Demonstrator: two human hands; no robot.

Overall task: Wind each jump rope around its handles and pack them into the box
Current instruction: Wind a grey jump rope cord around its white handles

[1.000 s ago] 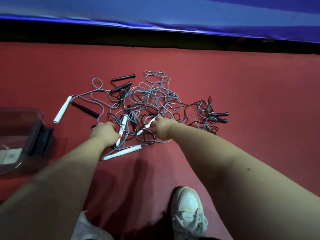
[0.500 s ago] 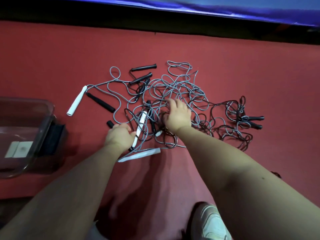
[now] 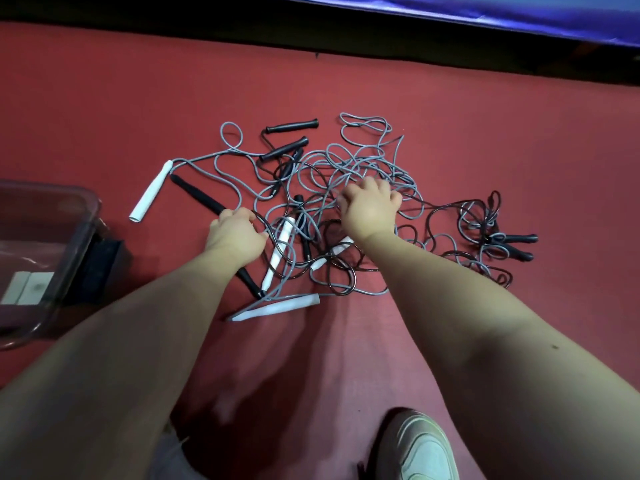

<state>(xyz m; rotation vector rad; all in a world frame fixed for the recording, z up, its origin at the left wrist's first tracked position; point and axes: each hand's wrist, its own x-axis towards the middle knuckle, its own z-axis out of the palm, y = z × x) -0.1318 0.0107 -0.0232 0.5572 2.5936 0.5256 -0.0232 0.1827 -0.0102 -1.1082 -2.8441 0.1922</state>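
Note:
A tangle of grey and dark jump ropes (image 3: 360, 157) lies on the red floor. White handles lie at the left (image 3: 150, 192), in the middle (image 3: 280, 251) and nearest me (image 3: 277, 308). Black handles lie at the back (image 3: 292, 125) and at the far right (image 3: 516, 238). My left hand (image 3: 235, 235) curls over a long black handle (image 3: 194, 194) that runs under it. My right hand (image 3: 370, 211) digs its curled fingers into the grey cords at the heart of the tangle. The clear plastic box (image 3: 91, 216) stands at the left edge.
A black latch (image 3: 104, 261) sticks out from the box's near side. My white shoe (image 3: 422, 448) is at the bottom right. A blue padded mat (image 3: 519, 12) and a dark strip border the floor at the back.
My left hand has shifted left from the white middle handle onto the long black handle. My right hand has reached further into the grey cords and curled its fingers.

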